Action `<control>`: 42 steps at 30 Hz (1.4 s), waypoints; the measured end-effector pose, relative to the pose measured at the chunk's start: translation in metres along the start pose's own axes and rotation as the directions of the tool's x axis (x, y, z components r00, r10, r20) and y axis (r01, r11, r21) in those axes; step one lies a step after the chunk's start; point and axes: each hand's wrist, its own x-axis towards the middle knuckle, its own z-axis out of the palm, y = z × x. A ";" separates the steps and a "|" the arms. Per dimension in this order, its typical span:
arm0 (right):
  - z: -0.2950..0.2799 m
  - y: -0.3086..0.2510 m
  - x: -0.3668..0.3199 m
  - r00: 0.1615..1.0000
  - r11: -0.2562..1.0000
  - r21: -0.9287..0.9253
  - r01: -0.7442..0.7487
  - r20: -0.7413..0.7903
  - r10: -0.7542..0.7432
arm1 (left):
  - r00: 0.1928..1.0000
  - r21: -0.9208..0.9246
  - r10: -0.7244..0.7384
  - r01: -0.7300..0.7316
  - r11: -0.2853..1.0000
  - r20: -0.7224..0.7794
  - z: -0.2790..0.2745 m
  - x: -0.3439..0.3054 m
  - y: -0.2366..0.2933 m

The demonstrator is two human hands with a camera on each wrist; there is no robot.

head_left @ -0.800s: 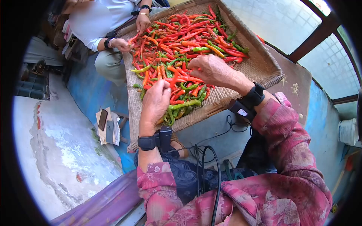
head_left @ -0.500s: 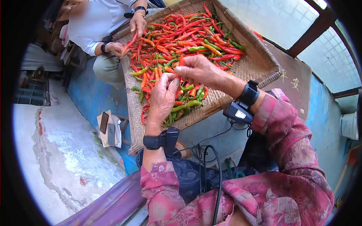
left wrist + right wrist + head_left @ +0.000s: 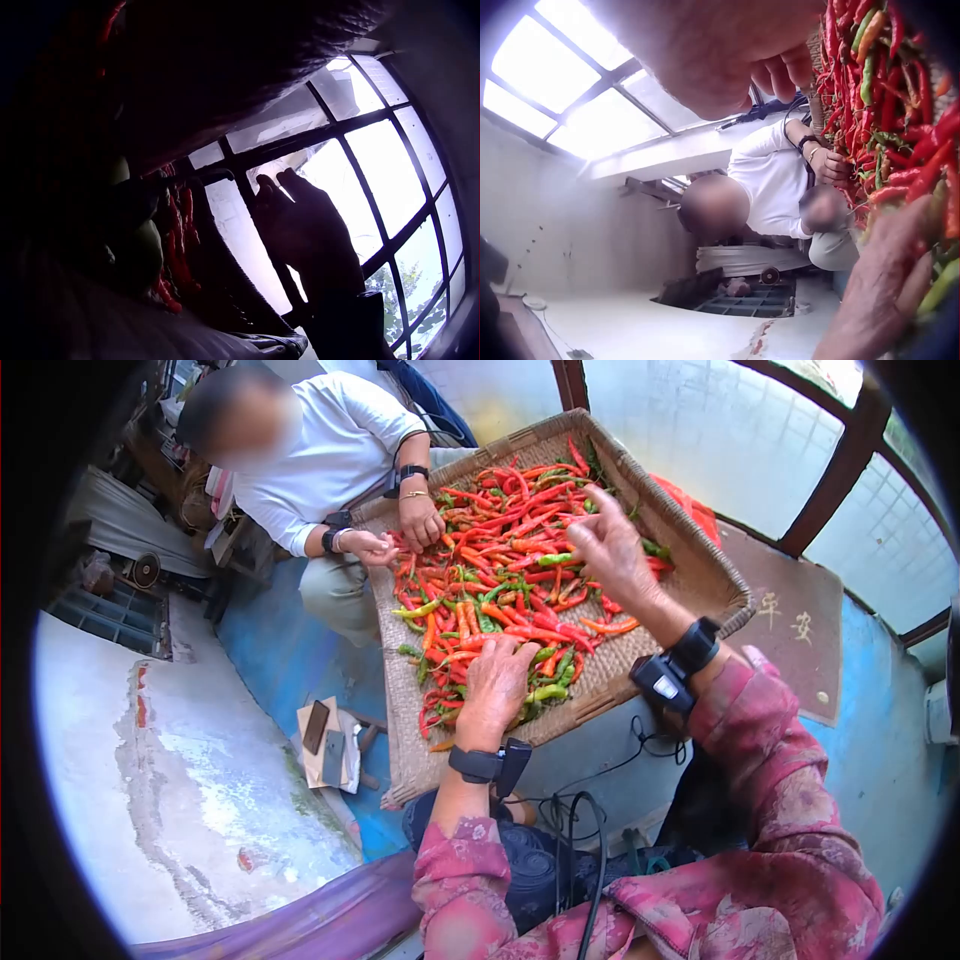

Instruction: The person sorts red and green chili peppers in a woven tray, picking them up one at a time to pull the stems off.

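My left hand (image 3: pixel 497 685) lies over the near part of a heap of chili peppers (image 3: pixel 520 550), mostly red with some green and orange. Its fingers reach out over a red chili, fingertips right at the heap; the right wrist view also has this hand (image 3: pixel 889 277) among the chilies. My right hand (image 3: pixel 615 550) is raised above the right side of the heap, fingers loosely bent and nothing visible in them. The left wrist view shows that right hand (image 3: pixel 311 225) as a dark silhouette against the window. Under the chilies is a woven tray (image 3: pixel 625 660).
Across the tray sits a person in a white top (image 3: pixel 350 430), both hands (image 3: pixel 420 520) at the chilies. Phones (image 3: pixel 316 726) lie on a small stand at left. Black cables (image 3: pixel 575 820) hang below the tray. A paned window (image 3: pixel 720 440) stands behind.
My hands came together at a red chili half a second ago; now they are apart, the right moved up and away, the left down onto the heap. The head view has shifted.
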 end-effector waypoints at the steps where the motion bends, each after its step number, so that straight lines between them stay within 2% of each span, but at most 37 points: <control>1: 0.003 0.000 -0.004 0.997 0.996 -0.057 0.075 0.035 -0.073 | 0.999 0.023 -0.021 0.021 1.000 0.031 0.002 0.002 0.001; 3: 0.002 -0.008 -0.014 0.984 0.978 -0.154 0.144 0.130 -0.125 | 0.997 0.060 -0.039 0.036 0.998 0.059 0.003 0.007 0.000; 5: 0.008 -0.011 -0.015 0.983 0.981 -0.104 0.166 0.096 -0.156 | 0.991 0.114 -0.102 0.092 0.989 0.083 0.008 0.011 0.003; 7: 0.007 -0.013 -0.016 0.963 0.982 -0.166 0.092 0.264 -0.046 | 0.992 0.109 -0.086 0.076 0.991 0.092 0.006 0.008 0.003; 8: 0.010 -0.012 -0.017 0.971 0.987 -0.135 0.084 0.234 -0.050 | 0.995 0.067 -0.097 0.095 0.993 0.022 0.006 0.006 0.000; 9: 0.011 -0.012 -0.016 0.966 0.965 -0.199 0.170 0.230 -0.123 | 0.992 0.023 -0.117 0.118 0.993 -0.049 0.004 0.004 -0.002; 10: 0.012 -0.011 -0.014 0.960 0.965 -0.185 0.186 0.245 -0.138 | 0.985 -0.046 -0.108 0.103 0.994 -0.133 -0.006 0.002 -0.003; 12: 0.017 -0.012 -0.013 0.955 0.976 -0.142 0.166 0.270 -0.123 | 0.961 -0.180 -0.215 0.183 0.966 -0.175 -0.023 0.000 -0.008; 14: 0.019 -0.014 -0.014 0.930 0.964 -0.179 0.197 0.346 -0.126 | 0.918 -0.366 -0.329 0.235 0.901 -0.222 -0.045 -0.001 -0.012; 16: 0.026 -0.009 -0.019 0.909 0.978 -0.138 0.155 0.408 -0.087 | 0.862 -0.602 -0.452 0.240 0.762 -0.228 -0.060 -0.003 -0.020; 17: 0.029 -0.006 -0.023 0.909 0.978 -0.141 0.151 0.409 -0.082 | 0.832 -0.781 -0.526 0.208 0.588 -0.174 -0.062 -0.003 -0.024; 19: 0.037 -0.008 -0.028 0.883 0.982 -0.053 0.181 0.448 -0.138 | 0.817 -0.935 -0.567 0.116 0.334 -0.101 -0.075 -0.006 -0.020; 20: 0.041 -0.002 -0.030 0.867 0.972 -0.036 0.233 0.461 -0.191 | 0.812 -0.937 -0.574 0.108 0.332 -0.110 -0.076 -0.007 -0.021; 21: 0.042 -0.011 -0.033 0.856 0.975 -0.064 0.212 0.494 -0.154 | 0.811 -0.961 -0.579 0.091 0.261 -0.080 -0.077 -0.008 -0.020; 22: 0.046 -0.009 -0.036 0.839 0.953 -0.086 0.291 0.501 -0.212 | 0.812 -0.979 -0.581 0.076 0.189 -0.049 -0.077 -0.010 -0.020; 23: 0.050 -0.005 -0.038 0.821 0.924 -0.108 0.367 0.505 -0.267 | 0.808 -0.980 -0.587 0.072 0.187 -0.053 -0.077 -0.012 -0.021; 25: 0.061 -0.001 -0.044 0.793 0.870 -0.126 0.477 0.488 -0.364 | 0.845 -0.998 -0.534 0.043 0.045 0.012 -0.076 -0.012 -0.020; 27: 0.062 -0.007 -0.044 0.722 0.880 -0.159 0.449 0.644 -0.252 | 0.859 -0.998 -0.511 0.005 0.065 -0.029 -0.073 -0.014 -0.022; 28: 0.063 -0.008 -0.045 0.708 0.910 -0.115 0.398 0.669 -0.225 | 0.849 -0.999 -0.528 0.016 0.029 -0.002 -0.073 -0.014 -0.019; 30: 0.066 -0.012 -0.047 0.725 0.937 -0.126 0.326 0.670 -0.162 | 0.841 -0.998 -0.539 0.025 -0.053 0.050 -0.071 -0.014 -0.019; 31: 0.065 -0.014 -0.049 0.733 0.953 -0.139 0.269 0.672 -0.109 | 0.850 -0.998 -0.524 0.043 -0.034 0.055 -0.070 -0.015 -0.021; 33: 0.064 -0.012 -0.049 0.724 0.956 -0.108 0.273 0.677 -0.131 | 0.859 -0.999 -0.510 0.027 -0.033 0.040 -0.071 -0.014 -0.020; 35: 0.063 -0.008 -0.044 0.723 0.952 -0.112 0.286 0.676 -0.138 | 0.849 -0.997 -0.525 0.072 0.015 0.054 -0.072 -0.014 -0.018; 37: 0.056 -0.016 -0.038 0.785 0.957 -0.151 0.246 0.611 -0.105 | 0.868 -0.993 -0.489 0.113 0.026 0.086 -0.077 -0.012 -0.015; 39: 0.051 -0.001 -0.026 0.857 0.900 -0.323 0.292 0.507 -0.096 | 0.878 -0.992 -0.467 0.128 0.006 0.110 -0.078 -0.012 -0.014; 41: 0.043 0.022 -0.008 0.955 0.937 -0.323 0.131 0.296 -0.032 | 0.874 -0.994 -0.484 0.095 0.060 0.054 -0.076 -0.012 -0.015; 42: 0.039 0.025 0.001 0.966 0.948 -0.299 0.108 0.255 -0.030 | 0.841 -0.985 -0.539 0.132 0.108 0.054 -0.074 -0.012 -0.015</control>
